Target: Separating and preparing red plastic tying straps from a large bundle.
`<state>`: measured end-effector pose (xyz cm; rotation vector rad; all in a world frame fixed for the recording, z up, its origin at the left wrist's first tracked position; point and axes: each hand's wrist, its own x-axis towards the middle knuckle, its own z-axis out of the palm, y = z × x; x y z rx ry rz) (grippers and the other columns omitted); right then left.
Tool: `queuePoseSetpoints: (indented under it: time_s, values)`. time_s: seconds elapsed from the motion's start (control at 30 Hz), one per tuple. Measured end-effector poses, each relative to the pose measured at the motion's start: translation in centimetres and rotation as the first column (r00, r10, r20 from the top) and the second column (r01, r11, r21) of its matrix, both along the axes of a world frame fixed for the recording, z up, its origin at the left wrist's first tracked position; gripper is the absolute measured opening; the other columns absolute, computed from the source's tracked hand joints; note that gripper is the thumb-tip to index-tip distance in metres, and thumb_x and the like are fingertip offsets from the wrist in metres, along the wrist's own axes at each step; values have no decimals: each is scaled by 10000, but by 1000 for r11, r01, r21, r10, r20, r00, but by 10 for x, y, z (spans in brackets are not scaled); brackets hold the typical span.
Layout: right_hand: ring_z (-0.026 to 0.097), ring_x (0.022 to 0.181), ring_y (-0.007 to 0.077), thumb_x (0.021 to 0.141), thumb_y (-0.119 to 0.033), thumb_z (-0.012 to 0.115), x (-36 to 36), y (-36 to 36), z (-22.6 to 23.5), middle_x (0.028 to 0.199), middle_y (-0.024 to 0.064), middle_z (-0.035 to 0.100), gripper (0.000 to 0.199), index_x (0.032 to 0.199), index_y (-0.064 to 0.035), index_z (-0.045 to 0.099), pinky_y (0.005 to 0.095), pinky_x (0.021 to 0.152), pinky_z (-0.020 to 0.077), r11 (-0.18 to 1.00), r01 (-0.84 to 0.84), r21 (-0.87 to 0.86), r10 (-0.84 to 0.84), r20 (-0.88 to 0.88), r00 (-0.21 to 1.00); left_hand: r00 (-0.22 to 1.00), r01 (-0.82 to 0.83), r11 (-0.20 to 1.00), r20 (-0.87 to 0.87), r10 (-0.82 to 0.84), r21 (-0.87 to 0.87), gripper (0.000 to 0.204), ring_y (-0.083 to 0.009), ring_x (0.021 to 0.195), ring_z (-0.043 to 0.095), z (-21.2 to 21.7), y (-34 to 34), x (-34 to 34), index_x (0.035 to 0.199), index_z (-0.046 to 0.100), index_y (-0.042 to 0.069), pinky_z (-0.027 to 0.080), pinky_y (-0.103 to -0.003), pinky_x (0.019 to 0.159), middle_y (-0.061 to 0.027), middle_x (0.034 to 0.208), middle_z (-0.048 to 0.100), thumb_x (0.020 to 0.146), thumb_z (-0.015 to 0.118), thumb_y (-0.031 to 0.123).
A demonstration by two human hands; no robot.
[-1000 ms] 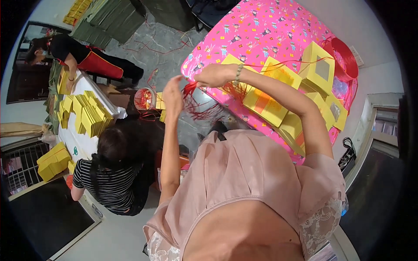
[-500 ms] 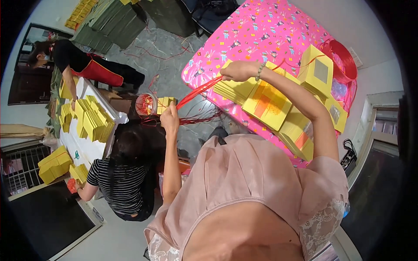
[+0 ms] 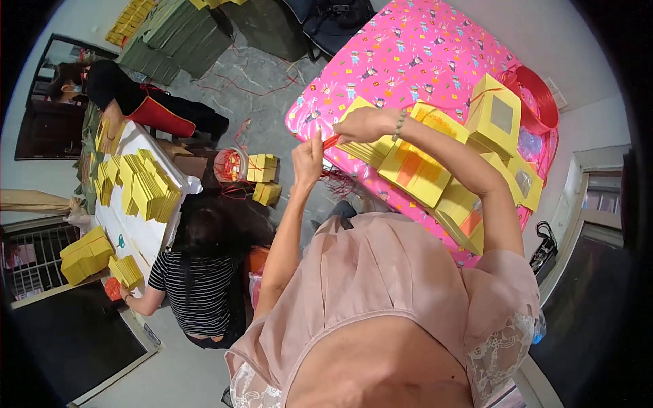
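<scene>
A bundle of red plastic strands (image 3: 330, 141) runs between my two hands in front of me. My left hand (image 3: 307, 161) is closed round one part, its thumb pointing up. My right hand (image 3: 367, 126), with a beaded bracelet at the wrist, grips the strands close by, above the bed edge. Loose dark red ends (image 3: 338, 182) dangle below the hands. Right beside my right hand lie yellow folded paper stacks (image 3: 415, 153), some with an orange band, on a bed with a pink patterned cover (image 3: 388, 64).
A yellow box with a clear window (image 3: 502, 114) and a red coil of strap (image 3: 537, 102) lie farther right. At left, a person in stripes (image 3: 197, 285) and a person in black (image 3: 129, 88) work at a white table (image 3: 146, 251) with yellow stacks. Scraps fill a bin (image 3: 230, 165).
My left hand has moved right and up, close to my right hand, shortening the span of red strands between them. The person in black has shifted a hand along the table.
</scene>
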<state>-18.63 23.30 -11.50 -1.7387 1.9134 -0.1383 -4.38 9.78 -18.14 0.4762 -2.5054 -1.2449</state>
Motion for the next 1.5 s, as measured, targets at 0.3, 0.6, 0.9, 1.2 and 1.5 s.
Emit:
queuePoseSetpoints:
  time_s: [0.3,0.6,0.9,1.2,1.5]
  values:
    - [565,754,360,871,-296,475,2,11,23,755,187,580,278,898,-23,516,446,651,419,996,78,-48,-79,-23,997,970,242,967,-3,-242,77,356,-180,539,432,25,-5,-10,807,544,-6,370,-356,548,-131,572,459,911,425,314]
    - [566,822,338,872,-292,482,-28,26,33,855,166,589,296,1028,-41,491,415,679,430,917,299,-263,-274,129,953,932,319,872,46,-360,371,344,-83,544,382,39,-4,-17,754,517,22,330,-262,508,9,574,406,923,402,298]
    - [539,732,125,910,-225,458,-14,8,-7,776,48,572,247,935,-3,564,277,648,431,424,726,-542,-463,558,688,977,168,894,-189,-95,415,287,-67,519,360,33,17,-38,864,510,28,299,-260,465,28,579,386,940,381,272]
    - [458,734,32,930,-169,409,24,-24,-21,804,-41,526,218,910,-20,568,202,650,388,204,969,-138,-160,972,172,991,113,943,-102,-84,313,313,-191,637,498,30,39,-57,1096,464,-12,397,-347,584,-120,718,527,941,364,241]
    - [434,1126,174,947,-381,317,49,-25,-1,1203,110,459,486,1214,8,430,272,953,341,203,900,-385,89,923,375,898,114,887,-429,101,447,217,-142,721,481,92,32,-66,933,485,39,397,-271,682,-54,772,507,944,371,223]
